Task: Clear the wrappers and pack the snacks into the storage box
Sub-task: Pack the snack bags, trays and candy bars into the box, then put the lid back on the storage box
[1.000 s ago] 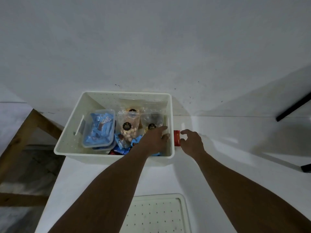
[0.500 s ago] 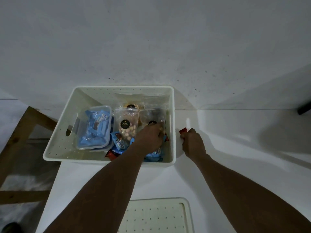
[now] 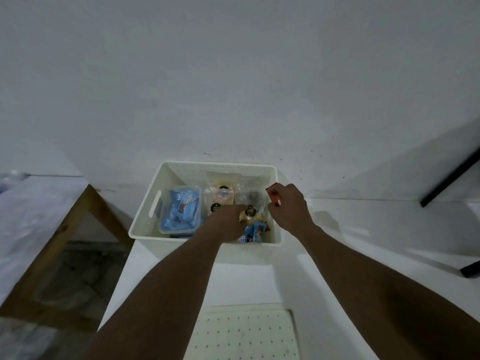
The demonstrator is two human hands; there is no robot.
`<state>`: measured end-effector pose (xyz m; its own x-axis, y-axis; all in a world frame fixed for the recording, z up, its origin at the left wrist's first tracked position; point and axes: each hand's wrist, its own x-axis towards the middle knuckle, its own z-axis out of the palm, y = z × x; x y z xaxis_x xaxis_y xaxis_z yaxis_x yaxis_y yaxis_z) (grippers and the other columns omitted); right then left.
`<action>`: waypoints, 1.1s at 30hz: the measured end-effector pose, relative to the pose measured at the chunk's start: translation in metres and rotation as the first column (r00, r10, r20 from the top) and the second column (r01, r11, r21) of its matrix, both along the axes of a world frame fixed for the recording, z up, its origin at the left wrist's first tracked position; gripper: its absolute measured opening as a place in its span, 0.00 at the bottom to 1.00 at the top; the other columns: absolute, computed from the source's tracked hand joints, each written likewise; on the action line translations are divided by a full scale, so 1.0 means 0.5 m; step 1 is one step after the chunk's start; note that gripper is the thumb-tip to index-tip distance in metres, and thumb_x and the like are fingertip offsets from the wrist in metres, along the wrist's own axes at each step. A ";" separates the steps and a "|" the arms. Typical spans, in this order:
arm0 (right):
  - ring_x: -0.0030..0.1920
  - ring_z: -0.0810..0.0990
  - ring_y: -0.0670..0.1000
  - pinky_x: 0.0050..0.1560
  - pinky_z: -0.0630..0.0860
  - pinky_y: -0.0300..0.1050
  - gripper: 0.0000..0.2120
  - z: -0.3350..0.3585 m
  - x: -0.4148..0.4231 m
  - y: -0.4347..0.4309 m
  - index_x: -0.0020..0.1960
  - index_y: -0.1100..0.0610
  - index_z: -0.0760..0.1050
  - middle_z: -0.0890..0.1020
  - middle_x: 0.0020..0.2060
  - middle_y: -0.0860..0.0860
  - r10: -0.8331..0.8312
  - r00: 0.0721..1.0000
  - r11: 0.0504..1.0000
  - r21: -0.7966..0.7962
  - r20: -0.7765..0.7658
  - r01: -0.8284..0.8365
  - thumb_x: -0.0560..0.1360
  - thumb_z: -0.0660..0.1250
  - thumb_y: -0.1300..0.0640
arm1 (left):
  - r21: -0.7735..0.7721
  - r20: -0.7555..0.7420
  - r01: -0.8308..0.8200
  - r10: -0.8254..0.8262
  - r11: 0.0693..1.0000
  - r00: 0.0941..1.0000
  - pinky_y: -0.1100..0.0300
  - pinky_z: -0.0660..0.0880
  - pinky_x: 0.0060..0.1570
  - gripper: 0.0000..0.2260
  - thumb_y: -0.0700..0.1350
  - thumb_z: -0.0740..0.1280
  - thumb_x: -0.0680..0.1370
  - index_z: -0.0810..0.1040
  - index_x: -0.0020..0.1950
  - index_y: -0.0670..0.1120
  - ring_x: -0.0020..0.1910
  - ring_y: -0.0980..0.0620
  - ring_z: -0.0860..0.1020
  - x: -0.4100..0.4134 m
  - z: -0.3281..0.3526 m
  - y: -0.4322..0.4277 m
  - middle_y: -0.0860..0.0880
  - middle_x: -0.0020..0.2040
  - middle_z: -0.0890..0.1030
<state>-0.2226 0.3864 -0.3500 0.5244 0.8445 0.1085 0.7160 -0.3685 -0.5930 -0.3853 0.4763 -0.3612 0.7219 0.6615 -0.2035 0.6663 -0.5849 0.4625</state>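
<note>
White perforated storage box (image 3: pixel 187 173) upright, top open. Inside: clear tub (image 3: pixel 180 211) full of blue wrappers on left, clear pouches (image 3: pixel 220 197) with black labels standing at back, loose blue packets (image 3: pixel 253 233) in near-right corner. Small red packet (image 3: pixel 273 195) pinched in right hand (image 3: pixel 289 207), right over box's right rim.

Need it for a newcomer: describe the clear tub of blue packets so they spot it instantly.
On the white table, find the white perforated plastic storage box by the wall. Against its left, slot-handled side lies the clear rectangular plastic tub. Unlike the black-labelled clear pouches beside it, it holds blue wrappers.
</note>
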 end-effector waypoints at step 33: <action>0.54 0.77 0.63 0.58 0.74 0.52 0.18 -0.342 -0.374 -0.670 0.63 0.50 0.72 0.73 0.57 0.60 -0.332 0.937 0.837 -0.492 -0.107 0.241 0.73 0.67 0.51 | -0.013 -0.251 -0.728 0.703 0.686 0.666 0.37 0.70 0.62 0.30 0.64 0.67 0.72 0.64 0.73 0.60 0.68 0.38 0.63 -0.611 -0.314 -0.593 0.42 0.69 0.64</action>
<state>-0.4098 0.0516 -0.5208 0.7221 0.5797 -0.3776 0.4324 -0.8042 -0.4077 -0.6910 0.1797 -0.5182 -0.0339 0.9218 -0.3862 0.9449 0.1554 0.2880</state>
